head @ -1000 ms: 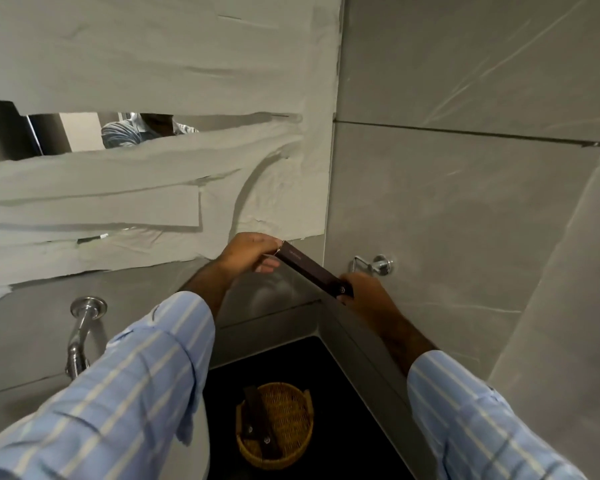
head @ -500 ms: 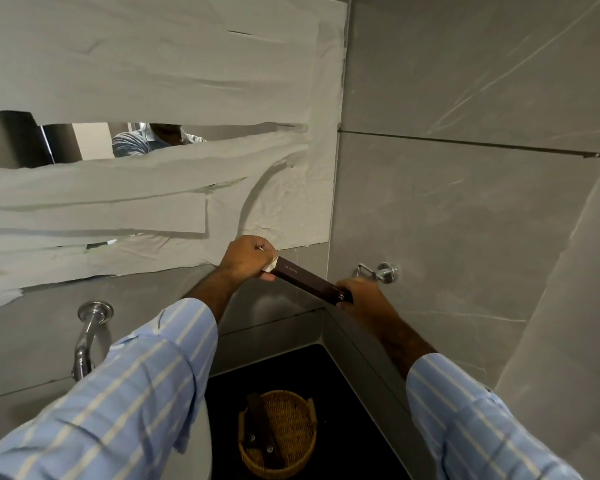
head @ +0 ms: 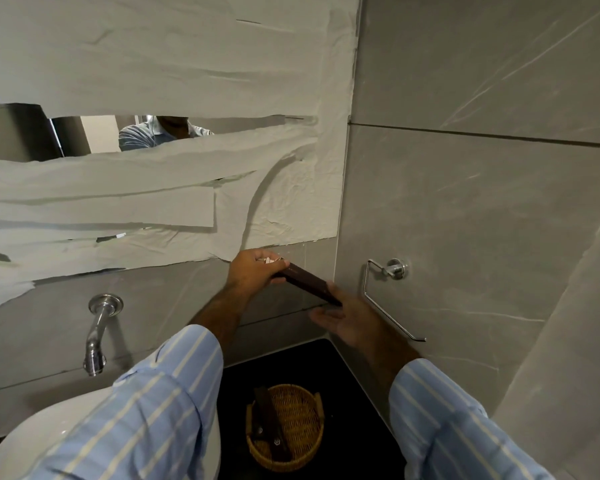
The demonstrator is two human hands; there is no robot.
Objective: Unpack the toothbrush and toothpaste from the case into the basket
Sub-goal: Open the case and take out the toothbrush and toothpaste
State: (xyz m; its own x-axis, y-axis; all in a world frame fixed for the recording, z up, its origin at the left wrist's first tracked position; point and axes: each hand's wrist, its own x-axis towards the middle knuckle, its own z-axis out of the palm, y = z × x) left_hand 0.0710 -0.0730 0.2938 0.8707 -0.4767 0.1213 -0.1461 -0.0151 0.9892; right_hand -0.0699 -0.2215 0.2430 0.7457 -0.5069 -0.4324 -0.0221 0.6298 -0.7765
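I hold a long dark brown case (head: 309, 281) up in front of the wall corner, tilted down to the right. My left hand (head: 253, 271) grips its upper left end, where something white shows at the opening. My right hand (head: 347, 318) supports the lower right end with loosely curled fingers. Far below on the black counter sits a round wicker basket (head: 297, 441). A dark flat item (head: 270, 424) lies in the basket's left side; what it is I cannot tell.
A chrome tap (head: 99, 332) juts from the grey wall at left above a white basin (head: 49, 434). A chrome towel holder (head: 388, 292) sticks out of the right wall close to my right hand. Paper covers most of the mirror (head: 153, 133).
My left hand has closed further over the case's upper end, and white now shows there. The right hand's fingers have loosened under the lower end. The view tilted slightly downward.
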